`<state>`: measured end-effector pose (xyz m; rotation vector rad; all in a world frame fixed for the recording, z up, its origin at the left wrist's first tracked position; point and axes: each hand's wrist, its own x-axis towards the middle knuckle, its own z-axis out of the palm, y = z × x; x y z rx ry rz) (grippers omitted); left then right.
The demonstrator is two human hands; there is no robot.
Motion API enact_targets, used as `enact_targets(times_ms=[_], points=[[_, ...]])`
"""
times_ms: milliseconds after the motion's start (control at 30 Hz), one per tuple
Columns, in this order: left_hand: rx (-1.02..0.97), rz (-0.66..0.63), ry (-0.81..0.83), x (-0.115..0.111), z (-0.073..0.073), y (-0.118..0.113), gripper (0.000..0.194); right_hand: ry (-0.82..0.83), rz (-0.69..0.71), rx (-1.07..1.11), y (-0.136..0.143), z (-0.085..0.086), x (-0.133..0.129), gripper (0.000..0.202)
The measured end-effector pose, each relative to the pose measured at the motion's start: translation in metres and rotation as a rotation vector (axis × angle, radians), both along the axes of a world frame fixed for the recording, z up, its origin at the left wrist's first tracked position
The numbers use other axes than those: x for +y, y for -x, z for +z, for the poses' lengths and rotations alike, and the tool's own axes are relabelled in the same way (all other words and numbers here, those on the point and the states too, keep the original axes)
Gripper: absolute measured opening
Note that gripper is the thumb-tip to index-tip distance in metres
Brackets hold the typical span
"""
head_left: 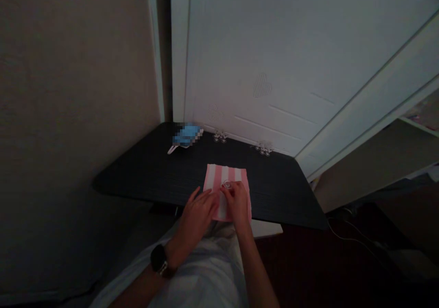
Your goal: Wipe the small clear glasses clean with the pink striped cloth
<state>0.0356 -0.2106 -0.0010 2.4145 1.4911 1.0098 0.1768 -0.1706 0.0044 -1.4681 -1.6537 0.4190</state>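
Note:
A pink-and-white striped cloth [217,180] lies flat near the front edge of the dark table. My left hand [200,207] rests on the cloth's left part, its fingers stretched out and holding nothing. Over the right half of the cloth, my right hand [237,198] pinches a small clear round piece [227,184] that looks like a suction cup. Its underside and any hook on it are hidden.
Toward the back of the black table [151,171] stand two groups of similar clear pieces, a left group [220,137] and a right group [264,149]. A blurred blue packet [187,135] lies at the back left. Behind is a white door panel [274,47]; a wall [78,70] borders the left.

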Motion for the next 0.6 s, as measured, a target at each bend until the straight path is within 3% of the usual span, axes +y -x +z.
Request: enact_targets(times_ms=[167,300,600], points=[[-0.009,-0.119,0.032,-0.003,-0.001,-0.008,0.023,-0.002,-0.019,0.005,-0.001,-0.003,0.021,0.015],[-0.010,-0.112,0.016,0.005,-0.005,0.001,0.028,0.015,0.005,0.008,-0.010,-0.001,0.031,0.014],[0.009,-0.010,-0.003,0.022,-0.007,0.033,0.025,0.027,-0.014,0.000,-0.035,0.003,-0.008,0.015]])
